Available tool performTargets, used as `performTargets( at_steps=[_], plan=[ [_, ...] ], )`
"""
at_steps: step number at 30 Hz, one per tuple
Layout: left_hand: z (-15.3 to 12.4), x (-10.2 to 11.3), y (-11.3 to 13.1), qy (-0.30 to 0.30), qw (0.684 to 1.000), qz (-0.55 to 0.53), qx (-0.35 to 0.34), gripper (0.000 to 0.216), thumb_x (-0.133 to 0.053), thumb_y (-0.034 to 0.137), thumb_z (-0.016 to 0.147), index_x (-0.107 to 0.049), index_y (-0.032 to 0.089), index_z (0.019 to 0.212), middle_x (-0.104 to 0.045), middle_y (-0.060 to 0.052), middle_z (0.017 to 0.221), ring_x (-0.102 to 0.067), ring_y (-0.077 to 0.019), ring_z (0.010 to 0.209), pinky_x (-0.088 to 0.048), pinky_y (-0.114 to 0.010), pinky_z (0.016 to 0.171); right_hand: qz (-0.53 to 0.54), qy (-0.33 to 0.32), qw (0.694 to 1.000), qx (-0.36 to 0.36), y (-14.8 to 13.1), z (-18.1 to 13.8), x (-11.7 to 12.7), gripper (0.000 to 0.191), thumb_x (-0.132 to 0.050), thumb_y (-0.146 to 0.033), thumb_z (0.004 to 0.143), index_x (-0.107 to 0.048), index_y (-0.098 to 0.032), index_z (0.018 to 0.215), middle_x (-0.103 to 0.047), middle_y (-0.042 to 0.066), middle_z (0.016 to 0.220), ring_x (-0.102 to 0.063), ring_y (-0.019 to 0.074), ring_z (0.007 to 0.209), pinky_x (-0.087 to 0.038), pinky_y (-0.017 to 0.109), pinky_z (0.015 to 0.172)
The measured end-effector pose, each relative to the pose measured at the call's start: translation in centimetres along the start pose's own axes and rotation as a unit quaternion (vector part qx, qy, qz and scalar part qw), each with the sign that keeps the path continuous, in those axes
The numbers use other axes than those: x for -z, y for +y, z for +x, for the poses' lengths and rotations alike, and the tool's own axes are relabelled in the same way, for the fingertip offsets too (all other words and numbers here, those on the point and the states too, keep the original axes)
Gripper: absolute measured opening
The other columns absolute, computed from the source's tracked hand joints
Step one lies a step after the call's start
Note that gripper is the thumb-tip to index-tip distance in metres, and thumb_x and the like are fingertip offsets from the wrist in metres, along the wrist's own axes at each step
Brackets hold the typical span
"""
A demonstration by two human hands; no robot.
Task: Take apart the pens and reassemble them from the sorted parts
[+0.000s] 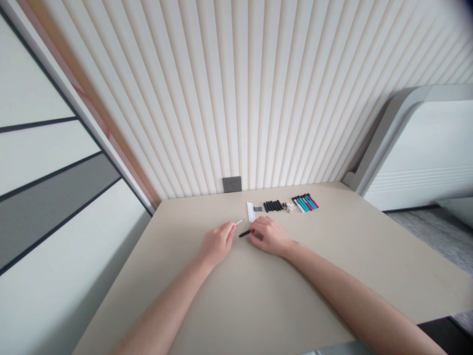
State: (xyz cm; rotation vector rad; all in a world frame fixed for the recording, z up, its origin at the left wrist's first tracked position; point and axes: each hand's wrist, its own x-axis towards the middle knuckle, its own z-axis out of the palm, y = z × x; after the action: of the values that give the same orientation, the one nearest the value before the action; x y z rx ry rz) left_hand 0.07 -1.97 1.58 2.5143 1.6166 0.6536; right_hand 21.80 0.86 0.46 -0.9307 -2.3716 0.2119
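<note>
My left hand is closed in a pinch on a thin white stick, which points up and to the right. Just right of it, my right hand has its fingertips closed on a short black pen barrel. The barrel's free end points left, below the stick, and the two are apart. Behind my right hand lies a row of similar white sticks, partly hidden by the fingers. Small dark grey pieces lie beside that row.
Further right on the beige table lie a row of black barrels, a heap of small white and grey parts, and several coloured barrels. A ribbed wall with a dark socket borders the back. A grey-white headboard stands right.
</note>
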Motion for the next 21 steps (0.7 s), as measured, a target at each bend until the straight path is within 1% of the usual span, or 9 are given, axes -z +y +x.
performTargets(
  at_steps=[4,8,11,14,21],
  plan=[
    [-0.02,0.07,0.15,-0.022,1.000,0.002,-0.014,0.029,-0.028,0.033,0.102,-0.054,0.023,0.093,-0.069,-0.003,0.089,-0.066,-0.0175,0.080,-0.042,-0.025,0.067,-0.021,-0.007,1.000,0.006,-0.18,-0.04,-0.13,0.006,-0.059,-0.025,0.085,-0.061,-0.020,0.083,-0.066,0.003,0.082,-0.057,0.0177,0.083,-0.040,0.030,0.076],
    [0.04,0.06,0.25,-0.042,0.999,0.022,-0.009,0.029,-0.029,0.033,0.101,-0.055,0.024,0.093,-0.069,-0.002,0.088,-0.066,-0.0176,0.079,-0.042,-0.025,0.066,-0.049,-0.014,0.999,0.012,-0.16,-0.04,-0.13,0.011,-0.057,-0.027,0.088,-0.061,-0.020,0.080,-0.065,0.004,0.080,-0.057,0.0176,0.081,-0.038,0.030,0.075],
    [0.15,0.00,0.29,-0.061,0.997,0.047,-0.014,0.024,-0.033,0.032,0.100,-0.056,0.024,0.094,-0.067,-0.003,0.090,-0.065,-0.0185,0.082,-0.042,-0.025,0.065,-0.062,-0.021,0.998,0.025,-0.20,0.00,-0.18,0.012,-0.056,-0.027,0.089,-0.061,-0.020,0.082,-0.065,0.003,0.080,-0.057,0.0173,0.082,-0.037,0.030,0.075],
    [0.26,-0.02,0.33,-0.083,0.995,0.061,-0.018,0.022,-0.037,0.031,0.099,-0.057,0.024,0.092,-0.065,-0.004,0.092,-0.065,-0.0184,0.080,-0.042,-0.025,0.062,-0.075,-0.030,0.996,0.036,-0.23,0.02,-0.27,0.012,-0.056,-0.028,0.090,-0.063,-0.020,0.084,-0.064,0.003,0.080,-0.057,0.0170,0.082,-0.036,0.030,0.074],
    [0.22,-0.04,0.35,-0.077,0.996,0.053,-0.009,0.023,-0.037,0.031,0.099,-0.058,0.024,0.093,-0.063,-0.004,0.092,-0.064,-0.0184,0.079,-0.042,-0.025,0.063,-0.079,-0.027,0.996,0.043,-0.17,-0.03,-0.29,0.014,-0.053,-0.029,0.093,-0.064,-0.021,0.092,-0.065,0.003,0.081,-0.058,0.0170,0.081,-0.035,0.031,0.074]
  ],
)
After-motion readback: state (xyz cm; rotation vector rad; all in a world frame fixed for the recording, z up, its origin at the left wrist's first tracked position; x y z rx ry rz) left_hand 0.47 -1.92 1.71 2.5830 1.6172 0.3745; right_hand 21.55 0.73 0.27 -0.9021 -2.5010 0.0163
